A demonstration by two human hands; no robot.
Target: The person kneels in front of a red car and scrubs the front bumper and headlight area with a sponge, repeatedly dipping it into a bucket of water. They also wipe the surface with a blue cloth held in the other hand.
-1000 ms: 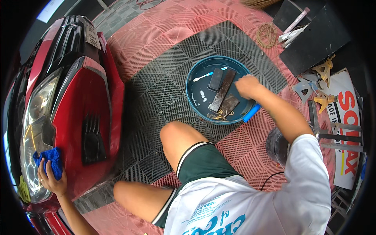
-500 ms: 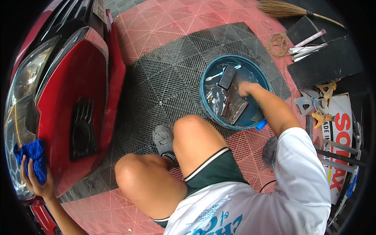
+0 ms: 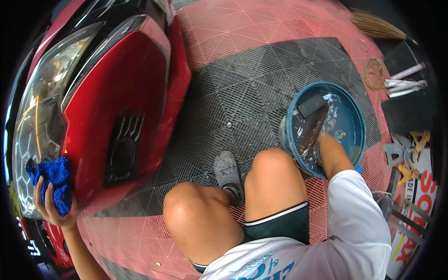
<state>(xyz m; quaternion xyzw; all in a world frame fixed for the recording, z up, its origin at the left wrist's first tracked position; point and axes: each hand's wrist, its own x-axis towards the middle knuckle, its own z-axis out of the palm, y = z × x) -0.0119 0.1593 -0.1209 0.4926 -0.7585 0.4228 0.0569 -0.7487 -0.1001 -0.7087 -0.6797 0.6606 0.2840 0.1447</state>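
Observation:
My left hand (image 3: pixel 52 207) is closed on a bunched blue microfiber cloth (image 3: pixel 57 175). It holds the cloth against the lower corner of a car's clear headlight (image 3: pixel 39 126), beside the red bumper (image 3: pixel 100 88). To my right, my right hand (image 3: pixel 325 144) reaches down into a blue round bucket (image 3: pixel 360 119) of water, near its close side. Its fingers are hidden under the surface. Within the bucket, a dark rectangular block (image 3: pixel 312 106) rests by the far left wall, and a long brownish piece (image 3: pixel 313 130) lies partly submerged next to my hand.
Grey and red grid floor tiles (image 3: pixel 233 102) lie beneath. My bent knees (image 3: pixel 277 170) come between car and bucket. Along the right stand a broom (image 3: pixel 378 24), a coil of twine (image 3: pixel 374 73), white strips (image 3: pixel 405 87), yellow and grey plastic brackets (image 3: pixel 408 172) and a printed board (image 3: pixel 413 224).
The whole view has shifted, so car and bucket sit farther right. My right hand has gone deeper into the water, stirring it near the bucket's close side. The left hand still presses the cloth.

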